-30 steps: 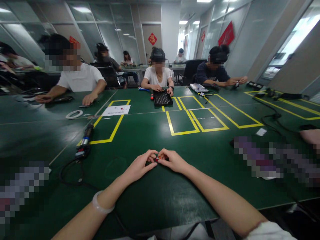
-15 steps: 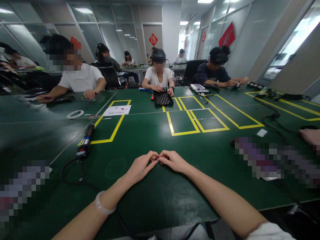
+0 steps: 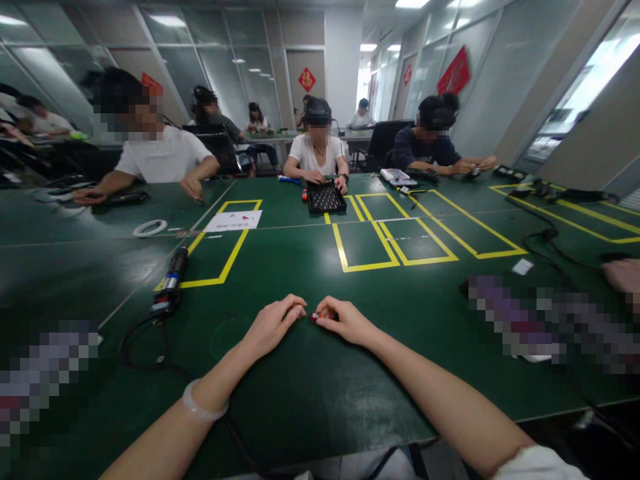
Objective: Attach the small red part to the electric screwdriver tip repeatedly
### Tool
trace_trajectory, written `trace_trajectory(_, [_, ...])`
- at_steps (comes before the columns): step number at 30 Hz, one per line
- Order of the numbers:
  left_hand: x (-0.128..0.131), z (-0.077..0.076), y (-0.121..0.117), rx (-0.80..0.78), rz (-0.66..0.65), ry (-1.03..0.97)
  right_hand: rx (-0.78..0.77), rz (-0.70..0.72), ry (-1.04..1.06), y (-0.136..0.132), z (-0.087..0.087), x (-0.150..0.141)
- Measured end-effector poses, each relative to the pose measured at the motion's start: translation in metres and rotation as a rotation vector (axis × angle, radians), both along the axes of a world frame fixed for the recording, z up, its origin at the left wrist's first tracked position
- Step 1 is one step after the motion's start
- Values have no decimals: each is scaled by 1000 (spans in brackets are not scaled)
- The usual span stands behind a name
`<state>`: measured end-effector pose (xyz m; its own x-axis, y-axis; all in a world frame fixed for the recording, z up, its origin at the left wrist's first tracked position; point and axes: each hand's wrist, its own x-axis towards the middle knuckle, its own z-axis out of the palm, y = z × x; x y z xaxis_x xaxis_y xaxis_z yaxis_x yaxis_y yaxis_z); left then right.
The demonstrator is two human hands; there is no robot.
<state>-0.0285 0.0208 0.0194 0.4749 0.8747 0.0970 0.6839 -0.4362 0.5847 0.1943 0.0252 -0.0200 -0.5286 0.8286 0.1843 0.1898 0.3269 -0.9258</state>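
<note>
A small red object (image 3: 314,317) with white and orange bits, too small to name, sticks out from the fingertips of my right hand (image 3: 347,323). Those fingers are closed on it, just over the green table (image 3: 370,380). My left hand (image 3: 274,325) is a short gap to the left of the object. Its fingers are bent, thumb and fingertips close together, and whatever may be between them is hidden. A pale bangle (image 3: 203,403) circles my left wrist.
A black tool with a cable (image 3: 173,277) lies left. Yellow tape outlines (image 3: 370,268) and a printed sheet (image 3: 235,221) mark the table. Across it, a person (image 3: 317,152) handles a black tray (image 3: 326,207). Blurred-out items (image 3: 515,317) lie right, near another person's hand (image 3: 623,275).
My hands, which met at the fingertips around the small red object, have parted. The left moved left, away from the object. The object stays with my right hand and shows more.
</note>
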Motion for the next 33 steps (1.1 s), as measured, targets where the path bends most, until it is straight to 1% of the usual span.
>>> trace_trajectory(2, [-18, 2, 13, 88, 127, 33, 3, -15, -3, 1, -2, 1])
trace_trajectory(4, [-45, 3, 27, 211, 288, 127, 4, -20, -2, 2, -3, 2])
trace_trajectory(6, [-76, 4, 39, 341, 465, 279, 1, -12, -1, 3, -3, 2])
trace_trajectory(8, [-110, 3, 45, 441, 675, 455, 2, -6, 0, 2, -3, 1])
trace_trajectory(10, [-143, 2, 46, 449, 873, 593, 7, -9, -4, 2, -2, 1])
trace_trajectory(11, [-159, 2, 46, 411, 954, 640, 10, -11, -5, 2, -2, 1])
trace_trajectory(12, [-173, 1, 45, 332, 1022, 673, 12, -11, -5, 2, -1, 1])
trace_trajectory(13, [-185, 1, 45, 217, 1075, 689, 12, -10, -5, 1, -1, 1])
trace_trajectory(15, [-203, 1, 45, -43, 1111, 682, 10, -8, -4, 1, -1, 1])
trace_trajectory(16, [-210, 1, 46, -138, 1111, 669, 8, -9, -4, 1, -1, 1])
trace_trajectory(17, [-214, 1, 47, -186, 1102, 659, 6, -10, -4, 2, -1, 1])
trace_trajectory(18, [-217, 1, 49, -188, 1090, 658, 2, -12, -4, 2, -1, 0])
trace_trajectory(21, [-219, -1, 52, -111, 1054, 690, -10, -14, 1, 2, -1, 0])
trace_trajectory(27, [-219, -7, 56, -133, 1040, 716, -38, -21, 25, 1, -1, 0])
trace_trajectory(31, [-210, -9, 57, -107, 1034, 689, -51, -23, 32, 2, -3, -1])
trace_trajectory(33, [-202, -9, 57, -83, 1008, 668, -50, -30, 27, 3, -4, -1])
